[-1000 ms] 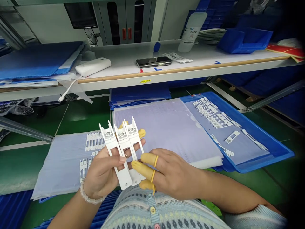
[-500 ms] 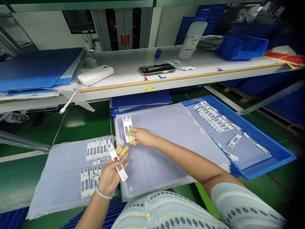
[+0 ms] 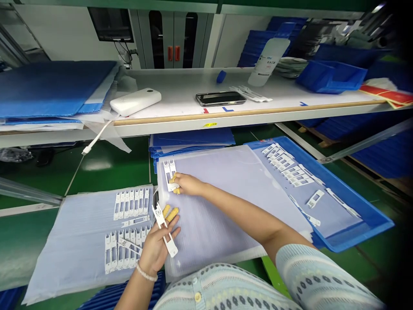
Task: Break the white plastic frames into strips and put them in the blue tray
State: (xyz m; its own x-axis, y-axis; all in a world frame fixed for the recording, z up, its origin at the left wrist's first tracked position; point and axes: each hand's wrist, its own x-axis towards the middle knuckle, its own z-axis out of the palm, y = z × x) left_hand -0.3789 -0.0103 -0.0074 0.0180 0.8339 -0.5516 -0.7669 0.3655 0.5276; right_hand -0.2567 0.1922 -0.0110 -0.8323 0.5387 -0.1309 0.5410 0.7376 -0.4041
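Right hand [image 3: 189,184] pinched closed on a slotted white plastic bracket [image 3: 169,169], yellow rubber finger cots [image 3: 176,184] on the fingertips; the bracket touches the top-left corner of a pale translucent corrugated plastic sheet [image 3: 226,185]. Left hand [image 3: 155,245], partly open and palm up, holds a second long white plastic bracket [image 3: 164,228] slanted across the fingers, just above a bead bracelet [image 3: 146,272]. Left of it, a pale blue corrugated plastic sheet [image 3: 64,249] carries two rows of white brackets: upper row [image 3: 130,204] about eight side by side, lower row [image 3: 124,252] about seven, with strays lying crossways on both. Centre sheet shows only the one bracket so far, most of its surface bare. Blue plastic tray [image 3: 361,219] at right holds a slanted line of white brackets [image 3: 287,163], a few loose ones below it. White shelf [image 3: 180,86] ahead has a black smartphone [image 3: 220,99], white power bank [image 3: 135,101], and a plastic bottle [image 3: 267,62]. Bottle label and yellow shelf sticker [image 3: 209,125] too small to read.
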